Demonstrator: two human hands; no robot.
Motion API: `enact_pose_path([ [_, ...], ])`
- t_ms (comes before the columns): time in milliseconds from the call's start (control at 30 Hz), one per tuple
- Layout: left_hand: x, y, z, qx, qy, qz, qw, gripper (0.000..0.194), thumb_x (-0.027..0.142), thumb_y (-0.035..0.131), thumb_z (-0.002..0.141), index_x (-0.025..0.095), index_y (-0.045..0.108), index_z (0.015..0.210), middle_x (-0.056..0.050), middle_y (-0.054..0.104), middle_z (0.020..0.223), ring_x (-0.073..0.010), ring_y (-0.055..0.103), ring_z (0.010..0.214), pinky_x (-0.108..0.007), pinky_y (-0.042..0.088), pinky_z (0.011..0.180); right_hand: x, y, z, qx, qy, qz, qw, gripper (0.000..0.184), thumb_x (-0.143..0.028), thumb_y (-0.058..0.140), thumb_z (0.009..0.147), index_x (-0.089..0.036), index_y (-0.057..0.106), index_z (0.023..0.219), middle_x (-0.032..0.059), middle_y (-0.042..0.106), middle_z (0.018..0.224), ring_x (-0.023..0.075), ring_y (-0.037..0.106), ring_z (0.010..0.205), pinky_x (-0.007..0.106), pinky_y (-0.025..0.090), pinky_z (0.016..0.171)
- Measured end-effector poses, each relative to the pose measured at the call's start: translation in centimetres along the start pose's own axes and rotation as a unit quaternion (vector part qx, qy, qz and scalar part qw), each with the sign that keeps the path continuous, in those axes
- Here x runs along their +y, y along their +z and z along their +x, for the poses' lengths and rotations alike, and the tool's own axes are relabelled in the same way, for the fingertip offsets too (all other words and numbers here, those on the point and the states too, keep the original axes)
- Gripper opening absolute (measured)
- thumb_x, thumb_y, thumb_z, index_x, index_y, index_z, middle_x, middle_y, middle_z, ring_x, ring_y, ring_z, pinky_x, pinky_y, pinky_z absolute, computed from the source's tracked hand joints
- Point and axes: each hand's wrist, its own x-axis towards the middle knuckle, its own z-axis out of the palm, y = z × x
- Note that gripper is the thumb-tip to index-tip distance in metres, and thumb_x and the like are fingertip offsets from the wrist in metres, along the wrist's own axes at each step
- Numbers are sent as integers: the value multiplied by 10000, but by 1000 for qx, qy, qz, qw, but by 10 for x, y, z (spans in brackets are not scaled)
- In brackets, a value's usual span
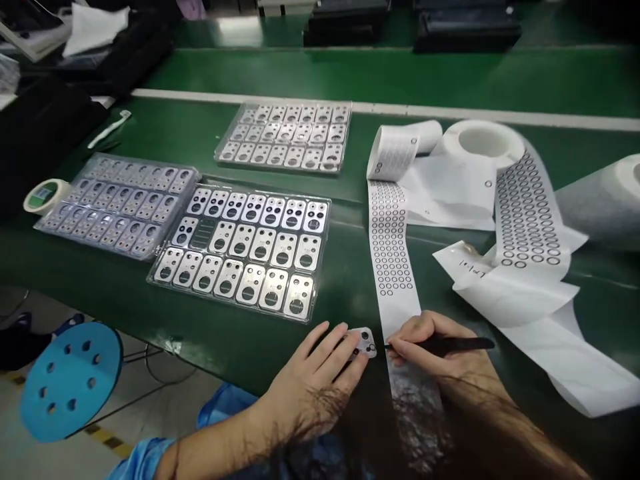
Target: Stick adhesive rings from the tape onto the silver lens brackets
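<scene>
Head view | left hand (313, 373), fingers flat, pins small metal plate (364, 342) on worktop (450, 80) at lower centre | right hand (430, 343), fingers pinched on black tweezers (440, 345), tip at plate's hole | judgement: hold plate firm, seat ring squarely.

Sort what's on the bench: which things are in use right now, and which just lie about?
In use: left hand pressing down the small metal plate; right hand holding black tweezers; ring sticker strip; front tray of plates.

Lying about: tape roll, far tray, white tool, blue stool.
</scene>
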Motion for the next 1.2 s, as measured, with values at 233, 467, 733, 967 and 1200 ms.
enact_pose_path([
  [233,0,-8,9,11,5,-9,1000,423,273,617,1032,156,665,1436,-82,650,1538,-278,512,1529,-491,296,1399,-4,1,-4,1,-8,-17,1000,310,-384,898,807,-243,687,629,38,732,679,189,728,583,225,626,549],
  [467,4,-6,9,35,-5,-41,999,441,188,628,1009,105,654,1441,-115,657,1529,-314,535,1508,-528,312,1389,-9,1,-4,-27,-34,-23,999,284,-284,877,843,-242,668,654,-9,754,708,137,747,646,141,617,624],
  [733,2,-8,12,35,-1,-60,998,393,122,570,1012,92,686,1386,-129,648,1515,-322,513,1509,-535,301,1377,-4,-1,-7,-50,-73,-24,996,214,-269,839,923,-247,708,755,-21,761,747,125,762,675,128,621,657],
  [967,2,-5,10,31,2,-64,997,403,121,578,1004,90,687,1390,-133,627,1540,-324,482,1537,-538,293,1381,-6,0,-7,-49,-69,-19,996,219,-260,843,922,-238,705,753,-15,769,772,125,763,686,129,614,658],
  [1200,3,-5,9,30,-1,-63,998,403,128,605,1004,89,686,1397,-135,626,1547,-329,481,1542,-545,303,1378,-24,5,0,-35,-17,-23,999,247,-277,847,840,-227,713,639,21,755,683,155,751,614,154,606,597],
])
